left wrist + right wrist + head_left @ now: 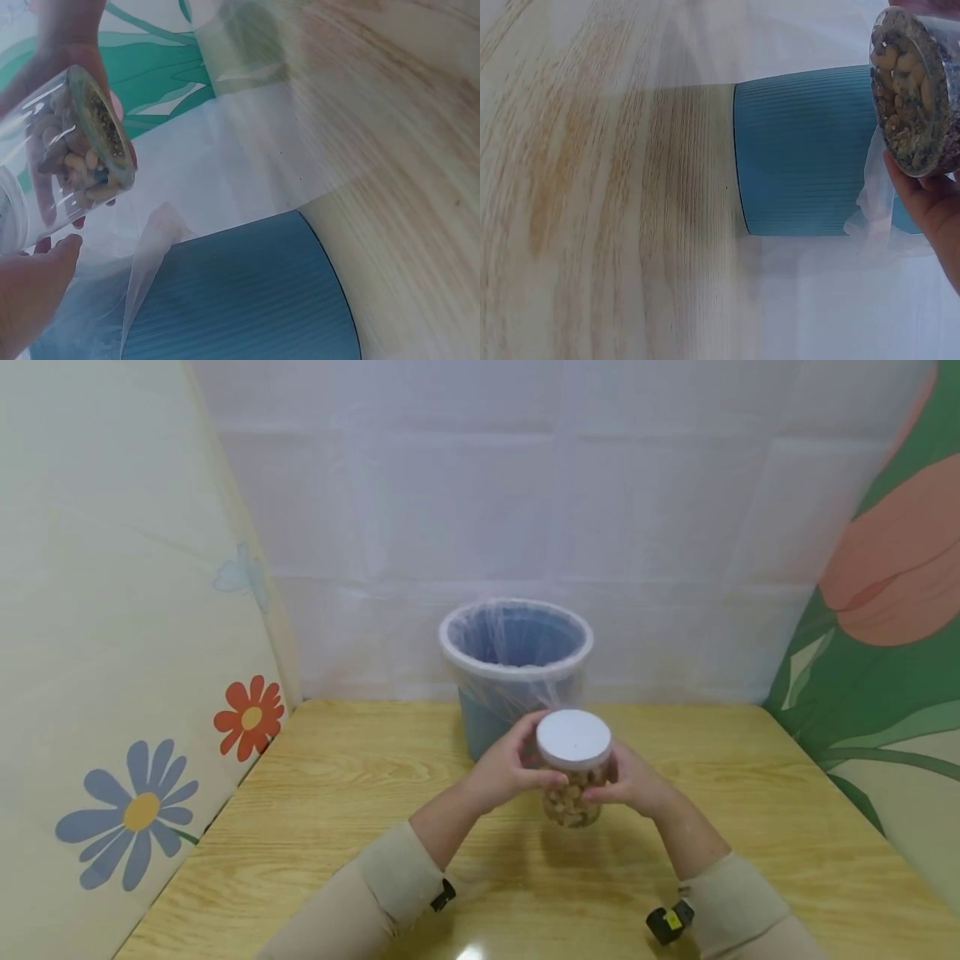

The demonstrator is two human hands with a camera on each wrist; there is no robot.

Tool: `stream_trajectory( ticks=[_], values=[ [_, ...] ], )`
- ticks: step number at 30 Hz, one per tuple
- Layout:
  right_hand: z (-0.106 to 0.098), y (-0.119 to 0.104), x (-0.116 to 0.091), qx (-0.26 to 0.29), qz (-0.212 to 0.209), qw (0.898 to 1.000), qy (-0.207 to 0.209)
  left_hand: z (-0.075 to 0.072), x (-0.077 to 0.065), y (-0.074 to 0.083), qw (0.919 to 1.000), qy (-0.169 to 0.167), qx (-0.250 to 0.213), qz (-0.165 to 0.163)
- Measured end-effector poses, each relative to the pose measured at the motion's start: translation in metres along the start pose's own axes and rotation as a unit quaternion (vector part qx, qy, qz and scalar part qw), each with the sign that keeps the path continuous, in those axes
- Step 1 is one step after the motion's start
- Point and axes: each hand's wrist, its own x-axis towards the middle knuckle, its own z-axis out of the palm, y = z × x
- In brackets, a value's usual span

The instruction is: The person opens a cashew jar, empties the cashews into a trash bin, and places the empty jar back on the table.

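Jar, one, lidded, held between two hands in the air above the wooden table, on the near side of the lined blue bin.

Handling: probably of moderate weight, being well filled. The wall looks stiff, smooth and somewhat slippery; whether plastic or glass cannot be told, so breakage is a fair caution. Loose contents would likely shift when tipped. Best hold: round the body below the lid, one hand to each side, as at present; the lid alone would be a poorer grip should it be loose.

Grip: left hand and right hand clasp opposite sides, each thumb laid across the near face, fingers curved toward the far side. Whether the hidden fingers are spread or together cannot be told.

Appearance: clear, round-walled body; flat white lid, upright to slightly tilted. Contents tan and brown, seemingly nuts, with fine dark bits against the base, though the wrist views are hazy.
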Motion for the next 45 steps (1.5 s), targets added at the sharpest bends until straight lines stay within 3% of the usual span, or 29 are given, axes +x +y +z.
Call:
stream_trajectory(
  ticks=[7,17,28,45],
  values=[
    [-0.001,0.0,0.0,-0.001,0.012,1.0,-0.015,-0.002,-0.004,0.019,0.9997,-0.01,-0.01,-0.021],
    [-0.002,0.002,0.001,-0.007,0.015,0.999,-0.029,-0.003,0.006,-0.005,0.9987,-0.023,-0.043,-0.013],
    [0.0,0.006,-0.001,-0.01,0.026,0.999,-0.037,-0.003,0.006,-0.006,0.9957,-0.048,-0.079,-0.011],
    [-0.001,0.005,-0.003,0.006,0.028,0.998,-0.048,-0.001,0.007,-0.004,0.9977,-0.045,-0.051,-0.004]
  ],
)
